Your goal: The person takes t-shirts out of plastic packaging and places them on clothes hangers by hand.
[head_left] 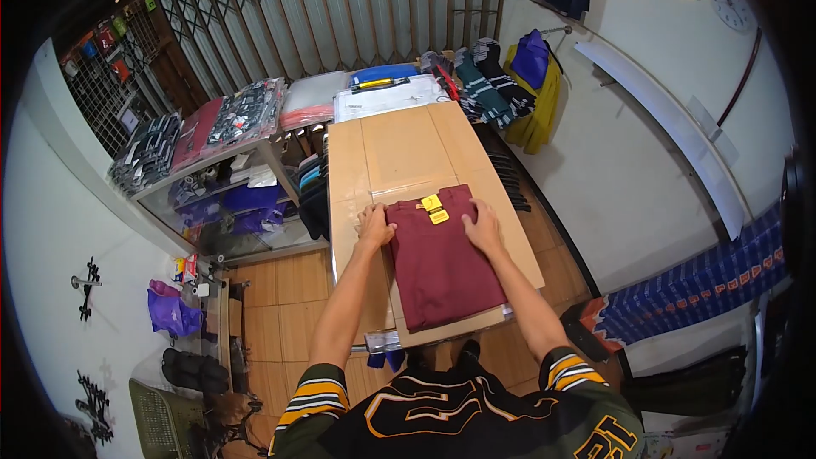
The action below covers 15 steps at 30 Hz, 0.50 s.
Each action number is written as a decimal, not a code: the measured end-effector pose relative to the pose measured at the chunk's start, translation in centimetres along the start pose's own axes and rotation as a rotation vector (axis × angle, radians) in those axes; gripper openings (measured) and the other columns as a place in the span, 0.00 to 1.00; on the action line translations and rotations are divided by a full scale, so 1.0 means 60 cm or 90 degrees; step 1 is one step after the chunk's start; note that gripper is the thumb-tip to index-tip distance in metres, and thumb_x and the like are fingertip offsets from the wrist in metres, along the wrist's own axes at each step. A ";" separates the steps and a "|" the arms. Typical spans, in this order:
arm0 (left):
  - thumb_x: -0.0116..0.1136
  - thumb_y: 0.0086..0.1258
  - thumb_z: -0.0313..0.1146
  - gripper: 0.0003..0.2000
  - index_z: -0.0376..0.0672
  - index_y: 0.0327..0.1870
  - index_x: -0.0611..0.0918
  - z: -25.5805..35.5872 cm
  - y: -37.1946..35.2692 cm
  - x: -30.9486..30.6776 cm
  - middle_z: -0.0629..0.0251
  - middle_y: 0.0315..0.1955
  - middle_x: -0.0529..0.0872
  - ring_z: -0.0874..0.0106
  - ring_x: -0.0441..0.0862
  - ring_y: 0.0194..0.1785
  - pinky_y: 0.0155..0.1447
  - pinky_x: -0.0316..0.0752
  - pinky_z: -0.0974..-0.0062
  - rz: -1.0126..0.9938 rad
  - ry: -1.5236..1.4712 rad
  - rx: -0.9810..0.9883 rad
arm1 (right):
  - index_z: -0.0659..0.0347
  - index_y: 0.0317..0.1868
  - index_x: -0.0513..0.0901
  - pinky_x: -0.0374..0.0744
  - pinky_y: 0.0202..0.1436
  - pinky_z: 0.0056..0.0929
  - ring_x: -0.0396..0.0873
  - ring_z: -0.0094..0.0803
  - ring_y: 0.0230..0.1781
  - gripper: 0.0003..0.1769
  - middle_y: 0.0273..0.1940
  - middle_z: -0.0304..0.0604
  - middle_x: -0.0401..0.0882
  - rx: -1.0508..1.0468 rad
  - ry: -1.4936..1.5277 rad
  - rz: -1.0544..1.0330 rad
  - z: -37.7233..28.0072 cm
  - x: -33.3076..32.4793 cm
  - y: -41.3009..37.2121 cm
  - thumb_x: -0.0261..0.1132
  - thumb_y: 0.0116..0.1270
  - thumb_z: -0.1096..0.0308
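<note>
A folded maroon shirt [444, 276] lies flat on a cardboard-topped table [408, 149] in front of me. Yellow tags [434, 209] show at its collar end, which faces away from me. My left hand [374, 227] holds the shirt's upper left edge, its fingers bent and the thumb at the fabric. On the opposite side, my right hand [482, 228] grips the upper right edge, with the thumb over the cloth. Some fingertips of both hands are hidden at the edges.
White sheets [387, 98] and a yellow-and-black tool [380, 83] lie beyond the cardboard. A glass display case [225, 195] with bagged garments on top stands at left. Folded striped clothes [493, 89] sit at the back right. Blue boxes [693, 289] line the right wall.
</note>
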State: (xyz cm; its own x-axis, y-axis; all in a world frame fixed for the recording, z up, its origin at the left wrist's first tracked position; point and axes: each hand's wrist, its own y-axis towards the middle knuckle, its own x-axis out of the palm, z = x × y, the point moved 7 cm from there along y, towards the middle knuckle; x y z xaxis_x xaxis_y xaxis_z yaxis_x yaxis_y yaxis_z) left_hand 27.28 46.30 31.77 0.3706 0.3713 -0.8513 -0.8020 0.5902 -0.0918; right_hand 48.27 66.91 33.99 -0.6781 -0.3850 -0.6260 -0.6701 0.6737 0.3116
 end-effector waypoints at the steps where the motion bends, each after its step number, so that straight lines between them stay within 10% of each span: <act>1: 0.73 0.60 0.36 0.29 0.52 0.63 0.74 0.004 -0.004 -0.004 0.57 0.68 0.69 0.50 0.63 0.73 0.71 0.62 0.39 -0.010 -0.004 -0.009 | 0.55 0.56 0.80 0.71 0.67 0.49 0.74 0.51 0.63 0.21 0.56 0.52 0.80 0.040 -0.038 0.013 0.012 0.007 0.022 0.70 0.62 0.63; 15: 0.66 0.59 0.24 0.16 0.53 0.48 0.83 0.022 -0.035 0.002 0.56 0.68 0.71 0.48 0.67 0.70 0.66 0.65 0.36 0.119 -0.055 0.093 | 0.51 0.44 0.82 0.72 0.66 0.49 0.72 0.49 0.63 0.11 0.59 0.44 0.76 0.021 -0.109 -0.006 0.023 0.041 0.070 0.71 0.61 0.70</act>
State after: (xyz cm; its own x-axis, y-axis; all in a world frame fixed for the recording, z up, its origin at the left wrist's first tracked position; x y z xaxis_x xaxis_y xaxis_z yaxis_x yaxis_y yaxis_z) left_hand 29.59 46.04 32.54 0.2656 0.5402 -0.7985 -0.7864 0.6005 0.1447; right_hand 44.23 69.67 32.79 -0.6091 -0.2798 -0.7421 -0.6635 0.6924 0.2835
